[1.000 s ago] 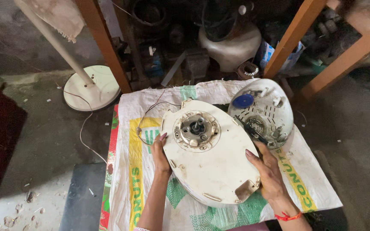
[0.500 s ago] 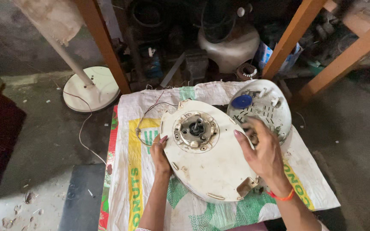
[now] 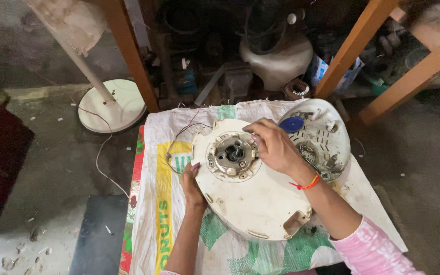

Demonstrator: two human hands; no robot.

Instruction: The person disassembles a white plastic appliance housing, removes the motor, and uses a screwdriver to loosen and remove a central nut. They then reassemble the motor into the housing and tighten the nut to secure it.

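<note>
The large cream oval housing (image 3: 253, 196) lay tilted on the woven sack (image 3: 164, 203), propped on its domed side rather than flat, and that seemed the main hazard: pressure near its upper end could have rocked it or slid it across the slick sack. The left hand (image 3: 192, 183) guarded against this, its fingers curled loosely over the housing's left rim, palm against the edge, forearm running straight up from the bottom of the view. The right hand (image 3: 275, 146) came in from the lower right, wrist bent and marked by an orange thread band (image 3: 306, 184), fingers drawn narrow together with their tips at the right edge of the round metal hub (image 3: 232, 155) in the housing's middle; whether it pinched a small part there could not be told. Anything small loosened at that hub might have dropped into the hub's recess or rolled off the tilted surface, lost among the debris on the floor. A thin wire (image 3: 179, 137) looped out just above the left hand, close enough to be snagged if the housing were turned. Just beyond the right hand, touching or nearly touching the housing, lay a second round cover (image 3: 327, 147) with a blue disc (image 3: 291, 124), crowding the knuckles and leaving little room to work.
</note>
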